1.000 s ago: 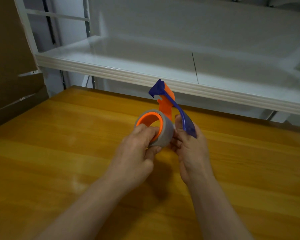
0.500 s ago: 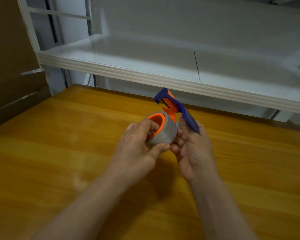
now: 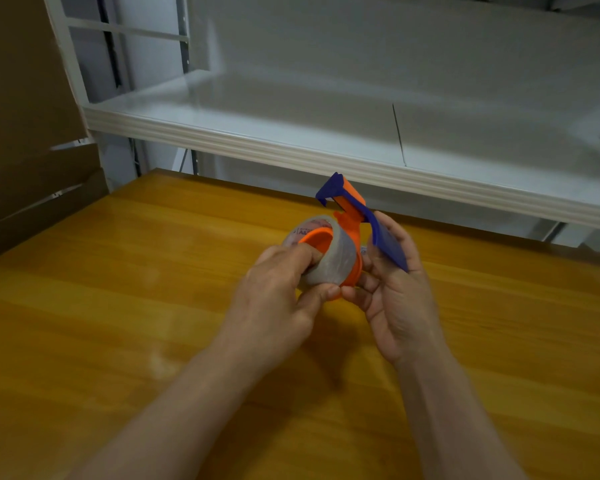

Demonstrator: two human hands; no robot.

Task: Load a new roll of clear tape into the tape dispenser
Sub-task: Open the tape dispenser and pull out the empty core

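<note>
The orange and blue tape dispenser (image 3: 352, 209) is held above the wooden table (image 3: 118, 306), its blue cutter end pointing up and away. A roll of clear tape (image 3: 336, 261) sits around the dispenser's orange hub. My left hand (image 3: 284, 299) grips the roll, thumb under it and fingers over its near rim. My right hand (image 3: 395, 289) holds the dispenser by its blue handle, fingertips touching the orange flange beside the roll.
A white metal shelf (image 3: 291, 157) runs across behind the table at about the height of the dispenser's tip. Brown cardboard (image 3: 25, 133) stands at the left edge. The table surface spreads wide on both sides of my arms.
Both hands have turned the dispenser so the roll's open side faces more to the left. My left fingers have shifted further over the roll's rim. The printed core label now shows.
</note>
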